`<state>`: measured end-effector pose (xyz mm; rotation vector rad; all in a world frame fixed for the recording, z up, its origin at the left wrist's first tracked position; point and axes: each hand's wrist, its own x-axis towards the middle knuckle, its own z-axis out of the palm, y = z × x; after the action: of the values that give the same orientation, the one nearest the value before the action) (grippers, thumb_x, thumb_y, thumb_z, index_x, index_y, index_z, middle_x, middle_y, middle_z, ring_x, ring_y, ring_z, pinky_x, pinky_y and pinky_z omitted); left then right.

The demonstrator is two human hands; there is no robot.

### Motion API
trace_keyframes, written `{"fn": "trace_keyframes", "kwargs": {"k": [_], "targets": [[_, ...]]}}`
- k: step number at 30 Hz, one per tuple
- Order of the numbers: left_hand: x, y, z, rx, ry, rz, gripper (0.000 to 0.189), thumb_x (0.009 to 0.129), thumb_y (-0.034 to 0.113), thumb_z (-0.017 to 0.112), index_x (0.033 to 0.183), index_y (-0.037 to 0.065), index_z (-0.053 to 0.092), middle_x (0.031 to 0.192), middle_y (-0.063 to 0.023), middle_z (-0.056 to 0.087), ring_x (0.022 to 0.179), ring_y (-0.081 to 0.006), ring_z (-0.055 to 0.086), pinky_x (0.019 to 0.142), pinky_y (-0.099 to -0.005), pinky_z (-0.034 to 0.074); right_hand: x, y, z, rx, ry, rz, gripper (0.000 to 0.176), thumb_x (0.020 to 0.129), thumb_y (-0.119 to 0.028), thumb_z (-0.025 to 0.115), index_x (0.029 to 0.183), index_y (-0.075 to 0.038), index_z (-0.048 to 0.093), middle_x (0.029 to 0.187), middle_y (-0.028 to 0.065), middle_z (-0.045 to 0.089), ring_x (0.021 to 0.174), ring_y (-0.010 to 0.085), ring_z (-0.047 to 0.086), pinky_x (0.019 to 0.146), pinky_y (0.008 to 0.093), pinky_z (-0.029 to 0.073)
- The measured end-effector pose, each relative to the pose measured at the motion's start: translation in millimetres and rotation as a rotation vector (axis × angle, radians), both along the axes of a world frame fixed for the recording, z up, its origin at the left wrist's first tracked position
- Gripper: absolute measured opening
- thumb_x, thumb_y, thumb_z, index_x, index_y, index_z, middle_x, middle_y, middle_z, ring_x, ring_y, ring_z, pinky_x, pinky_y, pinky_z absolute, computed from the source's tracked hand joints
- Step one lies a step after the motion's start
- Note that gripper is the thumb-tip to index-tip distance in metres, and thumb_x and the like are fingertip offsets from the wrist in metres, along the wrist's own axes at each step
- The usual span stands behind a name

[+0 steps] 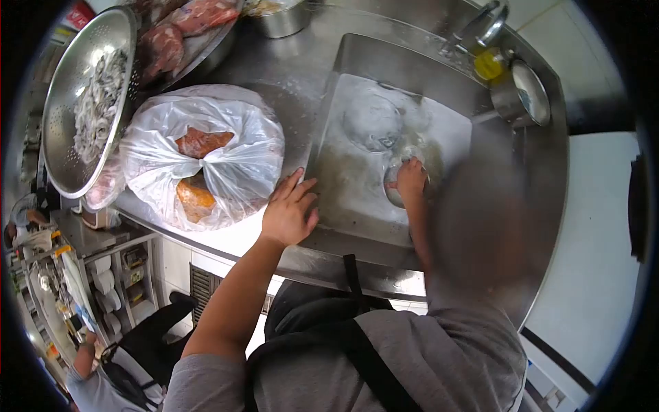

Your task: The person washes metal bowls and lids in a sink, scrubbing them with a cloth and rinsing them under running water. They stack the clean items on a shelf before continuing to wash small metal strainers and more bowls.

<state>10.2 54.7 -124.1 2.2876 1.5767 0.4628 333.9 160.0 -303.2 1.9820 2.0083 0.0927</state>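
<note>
My left hand rests with its fingers spread on the steel edge left of the sink, next to a knotted clear plastic bag with orange-brown pieces inside. Down in the sink, my right hand has its fingers curled at a small round metal bowl. Cloudy, foamy water lies around it. Just above and left of that hand, a round, foam-covered item sits in the water.
A colander with greyish strips tilts at the upper left, near a bowl of raw meat. A tap, yellow bottle and metal pot stand at the upper right. Another person is at the lower left.
</note>
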Motion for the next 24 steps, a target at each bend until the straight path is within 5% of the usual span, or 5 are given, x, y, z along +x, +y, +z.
{"fn": "trace_keyframes", "kwargs": {"k": [5, 7, 15, 16, 24], "targets": [[-1.6, -0.1, -0.4, -0.009, -0.001, 0.010, 0.019, 0.076, 0.017, 0.066, 0.093, 0.009, 0.068, 0.129, -0.0050, 0.054, 0.136, -0.0300, 0.035, 0.110, -0.0475, 0.033, -2.1, 16.6, -28.5, 0.002, 0.050, 0.044, 0.028, 0.076, -0.024, 0.068, 0.098, -0.008, 0.070, 0.108, 0.0095, 0.061, 0.106, 0.0305, 0.056, 0.090, 0.0486, 0.045], [-1.2, 1.1, 0.0, 0.006, -0.012, -0.001, 0.019, 0.076, 0.017, 0.066, 0.092, 0.008, 0.068, 0.129, -0.0051, 0.055, 0.136, -0.0303, 0.035, 0.110, -0.0475, 0.033, 16.6, 29.6, -28.0, 0.123, 0.379, -0.045, 0.022, 0.076, -0.020, 0.066, 0.093, -0.006, 0.069, 0.098, 0.0143, 0.062, 0.096, 0.0338, 0.059, 0.086, 0.0454, 0.048], [-1.8, -0.2, -0.6, 0.039, -0.039, -0.003, 0.017, 0.076, 0.016, 0.065, 0.091, 0.008, 0.067, 0.128, -0.0054, 0.055, 0.136, -0.0310, 0.035, 0.110, -0.0470, 0.033, 61.1, 7.8, 109.8, 0.459, 1.012, -0.016, 0.020, 0.087, -0.004, 0.056, 0.105, 0.000, 0.063, 0.104, 0.0148, 0.063, 0.088, 0.0290, 0.061, 0.074, 0.0387, 0.049], [-1.9, -0.8, -0.9, 0.033, -0.039, -0.001, 0.017, 0.077, 0.016, 0.065, 0.091, 0.008, 0.067, 0.129, -0.0055, 0.055, 0.136, -0.0311, 0.035, 0.110, -0.0469, 0.033, 61.5, 4.9, 124.7, 0.205, 1.262, -0.411, 0.029, 0.091, -0.004, 0.050, 0.118, -0.003, 0.059, 0.110, 0.0111, 0.062, 0.093, 0.0219, 0.063, 0.074, 0.0333, 0.053], [-0.7, -1.7, 3.1, 0.024, -0.027, 0.005, 0.017, 0.077, 0.018, 0.064, 0.091, 0.007, 0.067, 0.128, -0.0057, 0.055, 0.136, -0.0300, 0.035, 0.112, -0.0459, 0.031, 52.8, 18.2, 206.5, 0.243, 1.981, -0.632, 0.032, 0.096, -0.015, 0.042, 0.123, 0.000, 0.050, 0.116, 0.0127, 0.060, 0.101, 0.0279, 0.063, 0.082, 0.0424, 0.057]]}}
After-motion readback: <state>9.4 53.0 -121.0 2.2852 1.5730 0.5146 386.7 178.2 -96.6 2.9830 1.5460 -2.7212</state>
